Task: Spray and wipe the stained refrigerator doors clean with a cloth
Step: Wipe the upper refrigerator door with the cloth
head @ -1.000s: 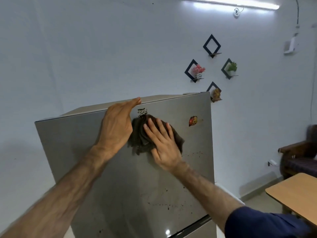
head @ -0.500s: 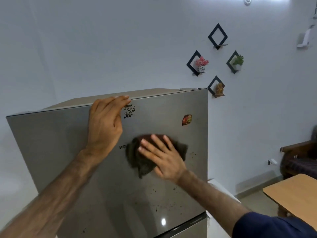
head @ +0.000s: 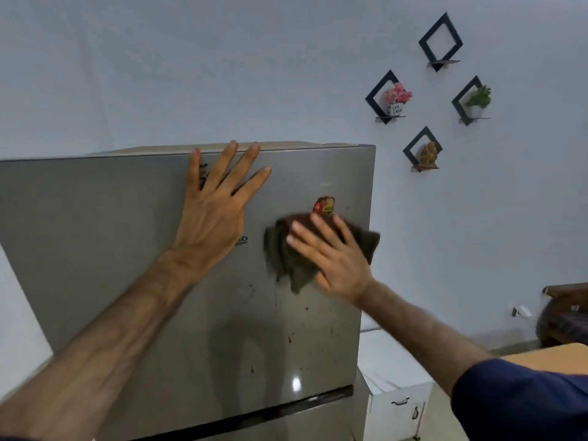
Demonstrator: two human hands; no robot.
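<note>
We face a grey refrigerator door (head: 95, 249) that fills the left and middle of the view, seen from our own head height with both bare arms reaching forward. Our left hand (head: 216, 214) lies flat against the upper part of the door, fingers straight and spread, the fingertips reaching the top edge; its grip is slack and holds nothing. Below and right of it, dark stains (head: 291, 338) speckle the lower part of the door. Farther right, our right hand (head: 331, 256) presses a dark brown cloth (head: 286, 259) flat against the door with straight fingers, so that grip is also uncurled, pushing rather than clutching. The cloth sits near the door's right edge, touching the surface, just beneath a small red and yellow sticker (head: 324, 205), and looks blurred. To the right of the refrigerator, four black diamond-shaped wall shelves (head: 440, 43) hang on the pale wall; three carry small ornaments. At the far right edge we see part of a wooden worktop (head: 547, 354).
</note>
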